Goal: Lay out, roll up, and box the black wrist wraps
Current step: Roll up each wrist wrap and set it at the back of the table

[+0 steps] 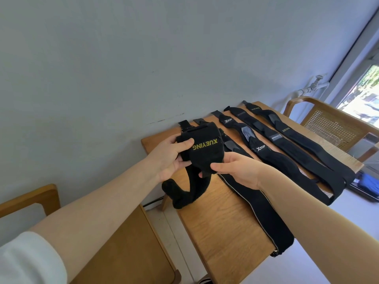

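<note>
What can't really be made out here

The top of the wrap with the zip edge [264, 214] is covered by the held XUEYING wrap [202, 149], and part of its length is hidden under the right forearm. Most of the left hand's fingers [185, 144] are tucked behind that wrap. The small label on the second wrap from the right [275, 137] is too tiny to be read. The cane chair [328, 121] and the window are cut off by the right edge.

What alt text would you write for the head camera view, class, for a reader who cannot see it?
Two bare hands, left hand and right hand, grip a black fabric wrist wrap lettered XUEYING in yellow above a light wooden table. Four more long black wrist wraps lie flat on it, side by side.
</note>
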The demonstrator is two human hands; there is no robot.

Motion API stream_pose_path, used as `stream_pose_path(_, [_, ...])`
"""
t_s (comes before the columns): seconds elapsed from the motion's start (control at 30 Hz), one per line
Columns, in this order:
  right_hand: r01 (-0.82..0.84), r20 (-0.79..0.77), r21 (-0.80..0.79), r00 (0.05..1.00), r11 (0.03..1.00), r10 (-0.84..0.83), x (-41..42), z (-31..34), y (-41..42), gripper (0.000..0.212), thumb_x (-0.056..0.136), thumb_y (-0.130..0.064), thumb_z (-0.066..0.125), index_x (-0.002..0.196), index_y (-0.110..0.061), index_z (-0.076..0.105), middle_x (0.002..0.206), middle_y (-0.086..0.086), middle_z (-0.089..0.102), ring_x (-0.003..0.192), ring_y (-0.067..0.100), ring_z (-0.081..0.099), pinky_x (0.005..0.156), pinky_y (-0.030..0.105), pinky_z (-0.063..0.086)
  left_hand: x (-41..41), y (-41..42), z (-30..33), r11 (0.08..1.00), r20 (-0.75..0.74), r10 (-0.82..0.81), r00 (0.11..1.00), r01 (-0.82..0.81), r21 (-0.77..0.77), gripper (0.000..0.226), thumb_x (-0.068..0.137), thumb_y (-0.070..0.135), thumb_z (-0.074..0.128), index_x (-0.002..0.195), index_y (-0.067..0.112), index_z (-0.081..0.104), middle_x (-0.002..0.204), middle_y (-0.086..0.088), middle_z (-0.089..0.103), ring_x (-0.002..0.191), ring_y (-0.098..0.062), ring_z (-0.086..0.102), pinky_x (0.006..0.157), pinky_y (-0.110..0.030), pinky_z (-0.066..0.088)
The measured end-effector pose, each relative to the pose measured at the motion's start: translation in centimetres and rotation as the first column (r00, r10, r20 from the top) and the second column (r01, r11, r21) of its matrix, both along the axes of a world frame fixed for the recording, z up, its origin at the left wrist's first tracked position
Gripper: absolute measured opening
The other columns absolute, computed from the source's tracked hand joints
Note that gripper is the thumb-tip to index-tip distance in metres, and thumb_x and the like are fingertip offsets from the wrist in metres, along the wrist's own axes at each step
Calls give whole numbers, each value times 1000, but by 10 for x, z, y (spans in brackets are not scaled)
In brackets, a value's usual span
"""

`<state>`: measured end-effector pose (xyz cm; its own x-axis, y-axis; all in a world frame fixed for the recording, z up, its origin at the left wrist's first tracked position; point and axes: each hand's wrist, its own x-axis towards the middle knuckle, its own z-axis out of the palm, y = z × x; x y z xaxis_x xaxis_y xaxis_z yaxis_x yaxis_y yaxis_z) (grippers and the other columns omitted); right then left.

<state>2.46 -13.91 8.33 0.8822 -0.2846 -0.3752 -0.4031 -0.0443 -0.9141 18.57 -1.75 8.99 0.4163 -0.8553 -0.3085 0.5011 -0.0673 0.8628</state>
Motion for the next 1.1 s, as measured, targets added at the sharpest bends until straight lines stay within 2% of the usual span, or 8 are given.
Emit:
stream_pose_path(0.17, [96, -5, 153, 995, 984, -96, -2, -10, -4, 49, 83, -33, 62, 125, -6, 58, 119, 6, 66, 116, 22, 57, 103, 35, 35, -1, 1, -3, 999, 0, 36, 999, -36, 6, 31, 88, 7, 60, 118, 12, 56, 109, -9, 66, 102, -23, 65, 99, -46, 47])
stream_pose_path(0.37, [190, 82, 52, 978, 980, -194, 1, -6, 7, 24, 92, -15, 55, 113, -9, 66, 119, -5, 65, 110, 7, 58, 78, 14, 36, 0, 4, -4, 999, -81, -23, 996, 25, 26, 13, 91, 13, 56, 104, 12, 60, 97, -8, 70, 95, -24, 66, 95, -48, 47])
stream_pose_path(0.53, [231, 92, -32, 970, 973, -227, 3, -11, 4, 27, 85, -18, 65, 109, -5, 68, 109, 3, 71, 106, 15, 64, 97, 33, 45, -7, 1, -2, 999, -198, -34, 980, 38, 18, 17, 91, 14, 55, 106, 7, 59, 92, -13, 73, 87, -27, 70, 78, -45, 53])
stream_pose_path(0.6, [285, 105, -159, 957, 945, -271, 1, -6, 2, 26, 82, -19, 69, 101, -1, 69, 103, 7, 72, 100, 20, 66, 95, 39, 50, -10, -2, -4, 1000, -202, -18, 979, 22, 17, 20, 91, 15, 55, 109, 6, 58, 94, -15, 72, 87, -28, 70, 80, -47, 52])
stream_pose_path(0.73, [279, 107, -434, 960, 857, -258, -8, 13, -12, 26, 83, -29, 70, 105, -14, 69, 99, -1, 70, 94, 14, 66, 82, 31, 54, -8, -9, -8, 998, -115, 4, 993, 2, 55, 38, 80, 25, 62, 115, 9, 57, 101, -13, 68, 91, -26, 69, 90, -50, 49])
stream_pose_path(0.9, [247, 14, -458, 963, 854, -271, -14, 20, -34, 44, 82, -31, 71, 116, -5, 65, 108, 6, 69, 104, 20, 64, 93, 39, 52, -20, -22, -14, 998, -218, 53, 974, -45, 44, 49, 71, 21, 68, 116, 7, 57, 114, -17, 62, 110, -31, 61, 100, -53, 43])
stream_pose_path(1.03, [267, 21, -461, 957, 846, -290, -20, 26, -48, 45, 79, -31, 73, 94, 10, 62, 102, 27, 65, 101, 39, 62, 92, 48, 51, -34, -35, -13, 998, -310, 67, 948, -60, 32, 41, 69, 18, 69, 107, 5, 59, 109, -18, 64, 113, -32, 59, 104, -52, 39])
stream_pose_path(1.1, [313, 47, -429, 945, 848, -325, -24, 26, -54, 37, 78, -29, 75, 73, 1, 53, 88, 20, 63, 95, 37, 62, 83, 43, 51, -39, -41, -11, 998, -337, 60, 940, -55, 26, 46, 69, 18, 69, 112, 6, 57, 107, -16, 64, 113, -31, 59, 104, -55, 38])
